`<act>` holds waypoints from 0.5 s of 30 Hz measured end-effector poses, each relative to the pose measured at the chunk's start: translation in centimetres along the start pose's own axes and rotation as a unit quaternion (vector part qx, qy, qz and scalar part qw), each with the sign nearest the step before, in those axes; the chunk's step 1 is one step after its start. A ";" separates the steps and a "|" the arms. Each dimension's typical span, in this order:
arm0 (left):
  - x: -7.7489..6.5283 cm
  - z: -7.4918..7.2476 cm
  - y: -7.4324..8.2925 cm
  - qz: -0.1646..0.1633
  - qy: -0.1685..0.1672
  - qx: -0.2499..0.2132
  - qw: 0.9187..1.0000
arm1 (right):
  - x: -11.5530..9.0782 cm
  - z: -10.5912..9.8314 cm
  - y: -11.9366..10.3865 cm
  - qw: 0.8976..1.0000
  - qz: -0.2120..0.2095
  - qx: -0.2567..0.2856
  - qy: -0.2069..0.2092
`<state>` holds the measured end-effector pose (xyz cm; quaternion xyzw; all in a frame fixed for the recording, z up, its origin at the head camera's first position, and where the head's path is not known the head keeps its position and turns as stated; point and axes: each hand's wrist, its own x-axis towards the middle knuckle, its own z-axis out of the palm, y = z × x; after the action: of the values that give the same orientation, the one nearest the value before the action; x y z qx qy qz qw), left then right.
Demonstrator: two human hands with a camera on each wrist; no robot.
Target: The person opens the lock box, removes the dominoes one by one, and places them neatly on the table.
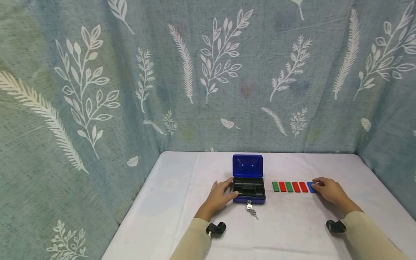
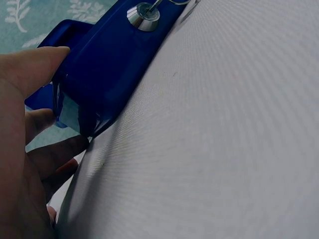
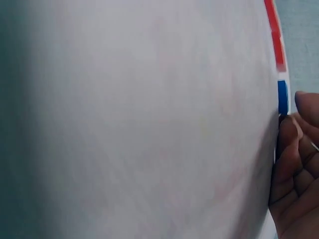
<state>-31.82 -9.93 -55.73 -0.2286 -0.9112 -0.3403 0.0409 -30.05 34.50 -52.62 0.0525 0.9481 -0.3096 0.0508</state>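
Note:
A small blue cash box (image 1: 249,199) stands with its lid (image 1: 248,165) raised and a black compartment tray (image 1: 248,183) inside. Keys (image 1: 251,210) hang from its front lock (image 2: 143,17). My left hand (image 1: 220,196) holds the box at its left side, thumb on the front rim and fingers along the side wall. To the right, my right hand (image 1: 331,191) is at a blue tile (image 1: 311,187), the last in a row. Thumb and fingertips are at the tile's right end, and a gap shows between thumb and tile in the right wrist view.
Left of the blue tile lie red tiles (image 1: 303,187) and green tiles (image 1: 275,186) in one line on the white tablecloth (image 1: 279,227). A leaf-patterned curtain (image 1: 247,126) borders the table behind and at both sides. Each wrist carries a black camera (image 1: 216,229).

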 end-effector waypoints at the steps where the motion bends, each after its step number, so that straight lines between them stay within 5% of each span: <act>1: 0.1 0.0 0.0 -0.001 -0.001 -0.001 1.000 | -0.1 0.1 0.0 1.000 0.003 0.002 0.003; 10: 0.8 -0.4 -0.9 -0.011 -0.004 -0.010 1.000 | 0.1 0.6 -0.6 0.998 0.036 0.050 0.031; 15: 0.9 -1.4 -1.3 -0.034 -0.030 -0.057 0.997 | -0.7 0.6 -1.4 0.997 0.021 0.071 0.026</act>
<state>-33.31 -11.36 -55.22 -0.2098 -0.8982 -0.3861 -0.0116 -29.54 32.99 -52.21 0.0834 0.9233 -0.3737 0.0289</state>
